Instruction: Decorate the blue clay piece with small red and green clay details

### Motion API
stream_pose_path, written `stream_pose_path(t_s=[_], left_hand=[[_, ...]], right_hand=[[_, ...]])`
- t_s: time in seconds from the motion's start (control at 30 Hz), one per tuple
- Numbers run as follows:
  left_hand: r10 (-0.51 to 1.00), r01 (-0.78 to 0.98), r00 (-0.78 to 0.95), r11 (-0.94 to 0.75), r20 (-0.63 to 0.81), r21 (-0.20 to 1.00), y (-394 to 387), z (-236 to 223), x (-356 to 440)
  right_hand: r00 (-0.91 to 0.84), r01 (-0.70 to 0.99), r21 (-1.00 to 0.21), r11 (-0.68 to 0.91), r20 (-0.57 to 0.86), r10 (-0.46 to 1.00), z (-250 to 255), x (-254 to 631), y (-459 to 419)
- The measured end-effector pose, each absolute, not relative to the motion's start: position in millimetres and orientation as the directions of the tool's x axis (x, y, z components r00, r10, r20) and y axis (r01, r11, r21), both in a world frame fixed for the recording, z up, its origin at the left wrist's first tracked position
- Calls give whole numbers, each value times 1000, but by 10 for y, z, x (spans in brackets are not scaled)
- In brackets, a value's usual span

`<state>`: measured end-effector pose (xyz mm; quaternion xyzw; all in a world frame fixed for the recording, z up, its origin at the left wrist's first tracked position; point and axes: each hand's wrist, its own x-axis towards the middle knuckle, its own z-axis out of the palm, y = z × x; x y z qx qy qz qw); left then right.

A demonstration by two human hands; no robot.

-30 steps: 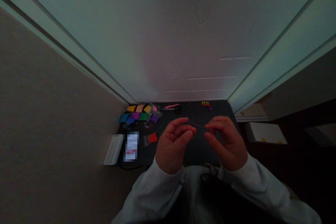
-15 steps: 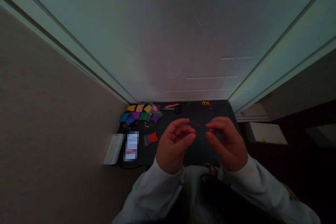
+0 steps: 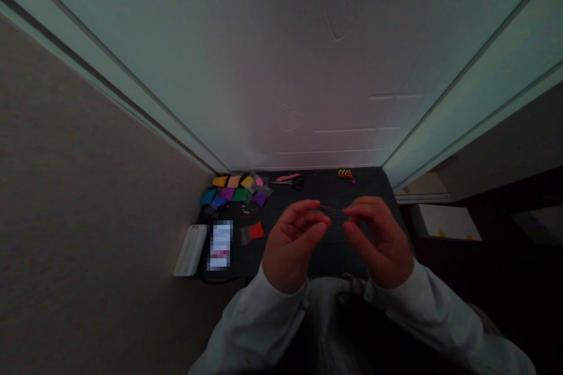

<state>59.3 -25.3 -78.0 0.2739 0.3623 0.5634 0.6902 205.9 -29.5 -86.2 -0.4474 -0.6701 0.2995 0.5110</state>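
Note:
My left hand [image 3: 292, 246] is raised over the dark table, fingers curled and thumb and fingertips pinched on a small red lump of what looks like modelling clay [image 3: 328, 222]. Facing it, my right hand [image 3: 380, 243] has bent fingers, with a small gap between thumb and forefinger and nothing visible in it. A thin, pale reddish tool with two slim lines [image 3: 329, 209] lies on the table behind the gap between the hands; its kind is unclear. Left of my left hand is an opened clear bag with a red block [image 3: 256, 230].
Several bags of coloured clay [image 3: 241, 194] lie at the back left, with scissors [image 3: 292, 183] and a pink strip [image 3: 287, 177] beside them. A lit phone [image 3: 220, 245] and a white box-like object [image 3: 190, 250] are at the left edge. A yellow-and-red piece [image 3: 345, 173] sits at the back right.
Both hands have barely moved; the right has shifted slightly left, narrowing the gap between them. The red lump shows a little more at my left fingertips.

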Motion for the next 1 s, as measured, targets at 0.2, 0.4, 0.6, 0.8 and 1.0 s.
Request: stream_pose_path(t_s=[0.2,0.4,0.6,0.8,1.0], left_hand=[[976,-595,111,218,-190,774,-249,-772,608],[974,-592,109,224,-199,774,-235,-783,616],[976,-581,104,217,-193,784,-234,-786,615],[977,-581,114,213,-181,786,-239,-791,607],[971,-610,109,236,-215,757,-235,-762,615]], right_hand=[[-69,309,-850,428,428,901,-872,2058,-291],[-74,317,-846,429,429,900,-855,2059,-303],[-79,313,-846,432,430,899,-861,2058,-297],[-81,310,-846,433,430,899,-851,2053,-297],[-93,312,-843,437,431,898,-840,2043,-290]])
